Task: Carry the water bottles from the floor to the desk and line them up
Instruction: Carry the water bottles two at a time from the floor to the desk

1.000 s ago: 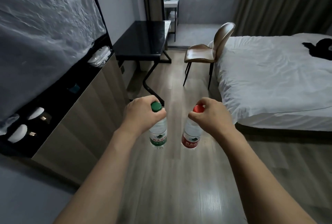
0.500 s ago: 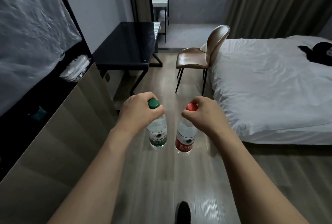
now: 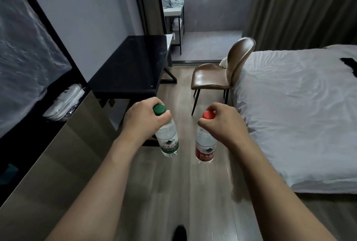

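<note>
Both hands gripped hanging, upright bottles by the necks: left hand (image 3: 144,120) the green-capped bottle (image 3: 167,140), right hand (image 3: 222,123) the red-capped bottle (image 3: 205,147). The surface (image 3: 131,66) lay ahead-left (nearer the left hand), its near edge closest.

Green-capped bottle (image 3: 167,140): green label band with white Chinese characters, "农夫山" legible, beneath a mountain emblem. Red-capped bottle (image 3: 205,147): red label band, same "农夫山" characters and emblem. Remaining small print illegible.
</note>
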`<state>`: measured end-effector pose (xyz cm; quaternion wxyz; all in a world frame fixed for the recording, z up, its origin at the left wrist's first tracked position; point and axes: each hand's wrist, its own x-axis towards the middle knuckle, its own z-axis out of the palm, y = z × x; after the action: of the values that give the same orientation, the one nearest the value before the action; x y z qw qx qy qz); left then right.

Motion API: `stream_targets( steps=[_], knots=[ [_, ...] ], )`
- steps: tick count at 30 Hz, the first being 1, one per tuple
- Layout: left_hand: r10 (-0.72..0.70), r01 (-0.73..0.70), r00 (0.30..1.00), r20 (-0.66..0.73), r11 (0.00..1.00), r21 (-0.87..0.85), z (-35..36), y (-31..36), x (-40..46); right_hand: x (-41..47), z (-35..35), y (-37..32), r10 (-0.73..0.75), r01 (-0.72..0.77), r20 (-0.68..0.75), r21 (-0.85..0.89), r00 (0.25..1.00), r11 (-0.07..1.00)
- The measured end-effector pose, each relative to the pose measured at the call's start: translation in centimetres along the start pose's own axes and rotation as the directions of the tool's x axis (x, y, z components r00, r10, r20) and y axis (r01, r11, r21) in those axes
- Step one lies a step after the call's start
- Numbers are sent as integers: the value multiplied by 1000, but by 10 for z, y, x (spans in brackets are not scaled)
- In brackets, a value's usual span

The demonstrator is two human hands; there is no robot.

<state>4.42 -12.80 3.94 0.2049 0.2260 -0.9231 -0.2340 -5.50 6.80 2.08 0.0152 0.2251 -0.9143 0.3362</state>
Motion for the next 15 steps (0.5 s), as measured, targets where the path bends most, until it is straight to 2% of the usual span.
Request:
stream_targets(
  steps=[10,15],
  knots=[
    [26,-27,998,51,1000,11,64,-28,173,186,47,17,12,-9,67,-33,998,999],
    [41,-40,998,46,999,-23,81,-29,277,288,56,13,21,-21,9,-28,1000,999]
  ],
)
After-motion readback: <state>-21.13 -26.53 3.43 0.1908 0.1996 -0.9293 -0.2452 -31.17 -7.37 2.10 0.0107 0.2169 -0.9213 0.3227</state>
